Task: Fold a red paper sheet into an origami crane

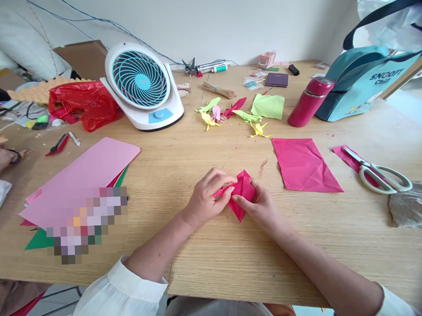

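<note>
A partly folded piece of bright pink origami paper (245,190) is between my two hands, just above the front middle of the table. My left hand (212,191) pinches its left flap between thumb and fingers. On the other side, my right hand (260,203) grips the right edge, thumb on top and fingers behind. The paper's lower point sticks out below my hands, and creases show near its top. To the right lies a creased pink sheet (304,165), unfolded and flat.
Scissors (381,174) rest on a pink strip at the right. Several folded paper figures (226,113) lie further back, near a pink bottle (309,101). A white fan (143,86) stands behind stacked coloured paper (89,168). Another person's hand (1,160) is at the far left.
</note>
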The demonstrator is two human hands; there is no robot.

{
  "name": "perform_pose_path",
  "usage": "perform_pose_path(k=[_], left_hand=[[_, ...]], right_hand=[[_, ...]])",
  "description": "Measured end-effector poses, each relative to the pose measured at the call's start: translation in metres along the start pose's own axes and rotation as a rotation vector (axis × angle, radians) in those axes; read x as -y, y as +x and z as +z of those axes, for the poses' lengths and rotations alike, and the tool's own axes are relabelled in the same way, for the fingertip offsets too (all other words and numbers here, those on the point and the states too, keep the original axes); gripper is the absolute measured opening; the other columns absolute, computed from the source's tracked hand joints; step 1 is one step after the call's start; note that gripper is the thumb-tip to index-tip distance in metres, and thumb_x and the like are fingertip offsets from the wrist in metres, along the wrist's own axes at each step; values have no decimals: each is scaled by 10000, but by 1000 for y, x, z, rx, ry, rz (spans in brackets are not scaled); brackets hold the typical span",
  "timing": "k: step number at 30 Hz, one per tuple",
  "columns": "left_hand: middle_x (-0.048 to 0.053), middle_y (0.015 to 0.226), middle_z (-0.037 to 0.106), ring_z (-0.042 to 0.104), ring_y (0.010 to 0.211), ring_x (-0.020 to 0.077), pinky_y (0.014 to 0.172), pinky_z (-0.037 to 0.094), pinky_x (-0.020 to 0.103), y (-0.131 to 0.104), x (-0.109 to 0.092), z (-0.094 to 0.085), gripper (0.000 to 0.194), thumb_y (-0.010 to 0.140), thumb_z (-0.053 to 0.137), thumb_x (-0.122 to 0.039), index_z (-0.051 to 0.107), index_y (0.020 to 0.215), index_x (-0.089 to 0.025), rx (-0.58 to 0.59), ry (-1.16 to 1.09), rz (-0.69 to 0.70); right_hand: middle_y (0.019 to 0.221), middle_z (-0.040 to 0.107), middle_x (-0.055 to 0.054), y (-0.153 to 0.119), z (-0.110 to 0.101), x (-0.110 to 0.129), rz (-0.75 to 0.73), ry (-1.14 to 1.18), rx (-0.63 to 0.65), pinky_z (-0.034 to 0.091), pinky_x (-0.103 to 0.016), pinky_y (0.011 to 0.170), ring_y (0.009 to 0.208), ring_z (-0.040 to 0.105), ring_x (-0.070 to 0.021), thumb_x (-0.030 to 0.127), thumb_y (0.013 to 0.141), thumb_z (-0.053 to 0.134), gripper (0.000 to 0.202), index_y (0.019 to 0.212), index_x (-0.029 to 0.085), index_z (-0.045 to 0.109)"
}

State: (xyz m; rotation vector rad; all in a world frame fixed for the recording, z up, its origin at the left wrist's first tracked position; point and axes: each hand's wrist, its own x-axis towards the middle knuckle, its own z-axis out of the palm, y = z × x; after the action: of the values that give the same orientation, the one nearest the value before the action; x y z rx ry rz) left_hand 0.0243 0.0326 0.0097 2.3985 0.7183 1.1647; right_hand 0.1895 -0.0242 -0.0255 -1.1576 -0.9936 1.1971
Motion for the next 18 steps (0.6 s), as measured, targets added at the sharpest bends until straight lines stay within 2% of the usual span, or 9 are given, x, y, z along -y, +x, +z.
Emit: perform_pose_path(k=[3, 10, 14, 18], left_hand=[[39, 940, 631, 608, 939, 176, 851, 490, 304, 5, -1, -3, 157, 935, 539, -136, 671, 980, -209, -39, -98, -119], [41, 950, 669, 629, 943, 174, 875, 463, 277, 10, 5, -7, 173, 951, 524, -204, 692, 919, -182, 17, -368, -391], [47, 966, 694, 644, 939, 173, 876, 469, 268, 10, 12, -9, 196, 961, 526, -277, 683, 952, -162, 86, -471, -466], [56, 1059, 694, 636, 1027, 187, 908, 468, 268, 10, 15, -9, 206, 924, 599, -309, 665, 1056, -165, 163, -469, -468]], right_hand=[[926, 696, -11, -1, 0, 0, -19, -58, 11, 514, -340, 758, 815, 625, -201, 315, 756, 792, 301, 1016, 269, 646], [903, 706, -27, -1, 0, 5, -15, -106, 35, 519, -335, 708, 776, 632, -205, 326, 743, 793, 285, 974, 250, 645], [883, 700, -30, 0, -1, 4, -1, -146, 48, 529, -330, 684, 753, 635, -199, 361, 750, 787, 289, 961, 235, 634], [933, 713, -36, 1, -3, -1, -7, -138, 49, 552, -349, 740, 799, 656, -207, 389, 778, 761, 316, 1020, 242, 620]])
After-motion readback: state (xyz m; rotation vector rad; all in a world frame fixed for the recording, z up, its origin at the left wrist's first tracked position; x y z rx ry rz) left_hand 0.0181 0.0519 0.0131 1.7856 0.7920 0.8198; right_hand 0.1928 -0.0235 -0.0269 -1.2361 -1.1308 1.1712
